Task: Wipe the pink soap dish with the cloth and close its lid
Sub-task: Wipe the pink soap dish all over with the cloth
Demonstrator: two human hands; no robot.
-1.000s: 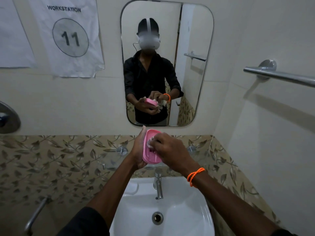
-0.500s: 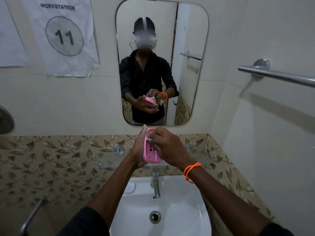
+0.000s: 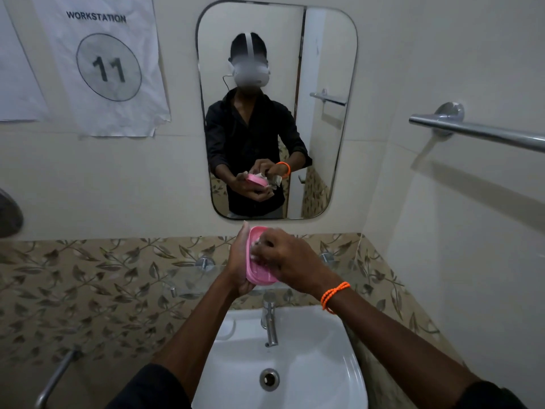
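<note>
My left hand [image 3: 237,265] holds the pink soap dish [image 3: 259,274] tilted on its side above the sink, open face toward my right hand. My right hand [image 3: 290,262], with an orange thread at the wrist, presses a pale cloth [image 3: 257,242] into the dish; only a small bit of the cloth shows past my fingers. In the mirror [image 3: 321,119] the reflection shows the crumpled cloth against the dish. I see no lid apart from the dish.
A white sink [image 3: 298,370] with a chrome tap [image 3: 269,321] lies below my hands. A glass shelf [image 3: 188,278] runs along the leaf-patterned tiles behind them. A towel bar [image 3: 477,132] juts from the right wall. A metal handle [image 3: 56,379] sits low left.
My right hand has slid the cloth a little inside the dish. The dish stays held in the same place; my view has shifted slightly.
</note>
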